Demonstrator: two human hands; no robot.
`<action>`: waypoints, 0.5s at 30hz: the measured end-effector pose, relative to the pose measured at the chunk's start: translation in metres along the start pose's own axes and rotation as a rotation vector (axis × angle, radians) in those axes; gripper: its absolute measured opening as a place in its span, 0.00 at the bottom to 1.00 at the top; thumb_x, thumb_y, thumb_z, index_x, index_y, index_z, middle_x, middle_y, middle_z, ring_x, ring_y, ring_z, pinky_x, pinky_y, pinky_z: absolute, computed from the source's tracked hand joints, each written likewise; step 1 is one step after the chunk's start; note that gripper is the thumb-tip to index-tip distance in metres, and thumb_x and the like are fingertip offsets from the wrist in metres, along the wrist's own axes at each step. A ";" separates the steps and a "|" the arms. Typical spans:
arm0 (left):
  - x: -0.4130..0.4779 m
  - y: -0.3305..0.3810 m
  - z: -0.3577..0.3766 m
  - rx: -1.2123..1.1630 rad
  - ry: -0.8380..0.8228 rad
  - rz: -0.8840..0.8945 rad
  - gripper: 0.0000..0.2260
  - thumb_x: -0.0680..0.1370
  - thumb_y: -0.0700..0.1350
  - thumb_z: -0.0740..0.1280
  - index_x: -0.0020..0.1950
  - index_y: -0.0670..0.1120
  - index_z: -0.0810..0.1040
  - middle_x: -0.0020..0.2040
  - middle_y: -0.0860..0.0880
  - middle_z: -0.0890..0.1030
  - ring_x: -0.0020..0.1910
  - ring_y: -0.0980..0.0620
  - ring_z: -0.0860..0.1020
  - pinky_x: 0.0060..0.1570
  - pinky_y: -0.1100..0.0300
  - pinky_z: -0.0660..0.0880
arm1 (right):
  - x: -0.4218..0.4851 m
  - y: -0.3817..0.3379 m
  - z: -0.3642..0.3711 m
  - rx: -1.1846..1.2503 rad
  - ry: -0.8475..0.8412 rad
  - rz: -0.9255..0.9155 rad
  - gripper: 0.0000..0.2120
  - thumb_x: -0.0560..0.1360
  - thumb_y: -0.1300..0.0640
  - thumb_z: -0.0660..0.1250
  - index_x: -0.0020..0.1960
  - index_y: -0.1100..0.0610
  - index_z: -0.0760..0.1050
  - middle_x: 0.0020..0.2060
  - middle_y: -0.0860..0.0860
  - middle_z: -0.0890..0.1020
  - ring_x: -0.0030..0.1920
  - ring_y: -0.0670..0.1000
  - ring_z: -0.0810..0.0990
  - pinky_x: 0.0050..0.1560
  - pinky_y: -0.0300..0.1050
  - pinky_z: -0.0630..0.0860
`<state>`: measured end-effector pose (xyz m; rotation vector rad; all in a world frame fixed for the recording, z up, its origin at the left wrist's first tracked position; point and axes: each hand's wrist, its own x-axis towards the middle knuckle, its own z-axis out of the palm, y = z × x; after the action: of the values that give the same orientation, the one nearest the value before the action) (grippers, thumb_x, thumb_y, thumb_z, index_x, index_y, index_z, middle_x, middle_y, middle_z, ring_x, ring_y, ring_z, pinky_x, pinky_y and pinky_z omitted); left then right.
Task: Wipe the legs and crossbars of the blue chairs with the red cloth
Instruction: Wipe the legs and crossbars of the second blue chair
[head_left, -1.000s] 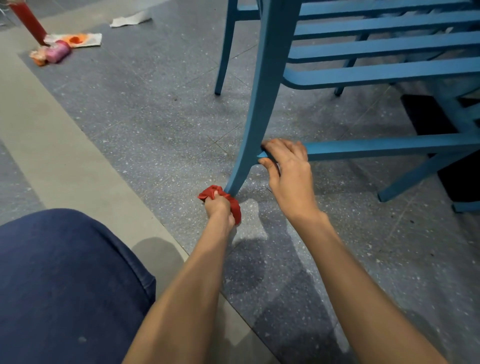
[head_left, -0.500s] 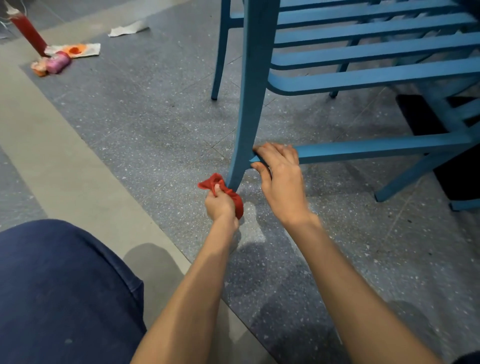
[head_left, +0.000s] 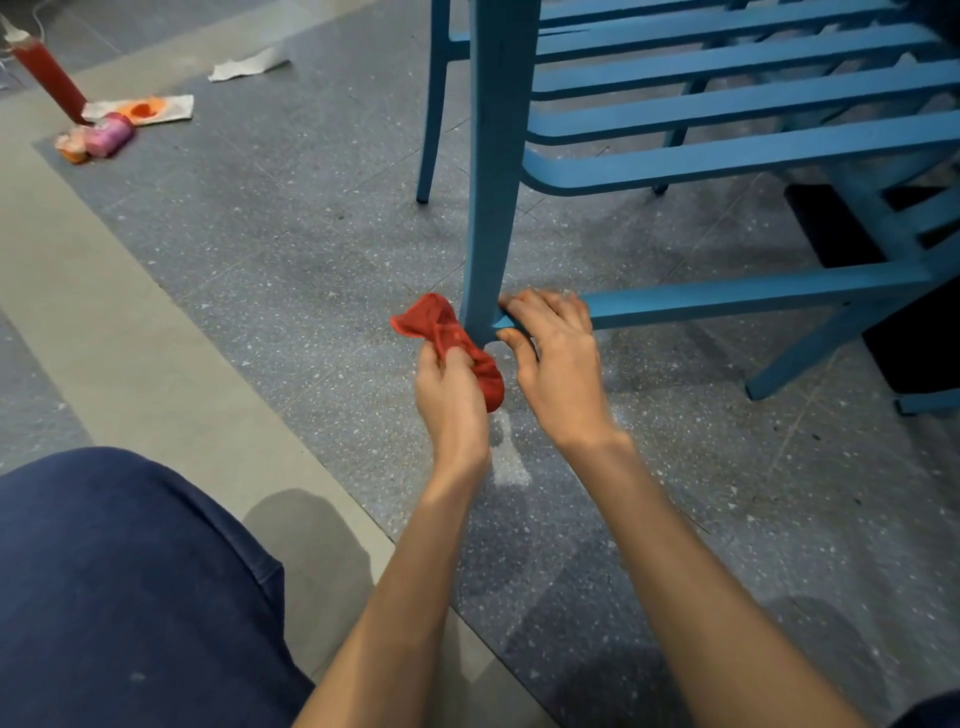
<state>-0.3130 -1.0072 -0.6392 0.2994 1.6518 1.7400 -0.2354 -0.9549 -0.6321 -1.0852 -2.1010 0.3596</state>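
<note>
Open floor (head_left: 291, 270) left of the chair leg (head_left: 491, 208); crossbar (head_left: 727, 296) blocks right.

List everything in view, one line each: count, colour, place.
chair: one, blue, ahead; parts of another at right
chair leg: one, blue, centre
crossbar: one, blue, low, right of leg
cloth: one, red, by the leg's lower end
bottle: one, red, far left
paper scrap: one, white, top left
wrapper: one, white-orange, by bottle
packet: one, pink, beside wrapper
floor: grey speckled, beige strip left
knee: one, dark blue trousers, lower left
left hand: one, grips cloth
right hand: one, grips crossbar
</note>
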 end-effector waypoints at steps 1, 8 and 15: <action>-0.004 -0.005 -0.004 0.014 -0.050 0.046 0.07 0.76 0.36 0.59 0.48 0.44 0.75 0.37 0.50 0.75 0.35 0.55 0.72 0.39 0.59 0.70 | 0.000 0.000 0.000 -0.001 0.000 0.000 0.13 0.74 0.62 0.67 0.59 0.59 0.78 0.52 0.49 0.82 0.58 0.49 0.72 0.66 0.58 0.67; 0.010 -0.044 -0.022 0.186 -0.166 0.208 0.10 0.79 0.36 0.65 0.59 0.42 0.71 0.44 0.54 0.80 0.41 0.64 0.79 0.44 0.66 0.74 | 0.000 0.001 0.001 -0.017 0.002 0.000 0.13 0.74 0.62 0.67 0.59 0.59 0.78 0.54 0.50 0.82 0.59 0.53 0.75 0.68 0.57 0.65; 0.027 -0.059 -0.038 0.433 -0.136 0.258 0.08 0.78 0.39 0.66 0.57 0.44 0.76 0.43 0.52 0.81 0.41 0.57 0.80 0.44 0.59 0.75 | 0.000 0.001 0.000 -0.014 0.012 -0.007 0.13 0.74 0.62 0.67 0.58 0.59 0.78 0.52 0.50 0.82 0.58 0.51 0.73 0.67 0.56 0.65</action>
<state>-0.3364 -1.0238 -0.7091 0.8450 1.9435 1.4810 -0.2349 -0.9548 -0.6326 -1.0858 -2.0990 0.3343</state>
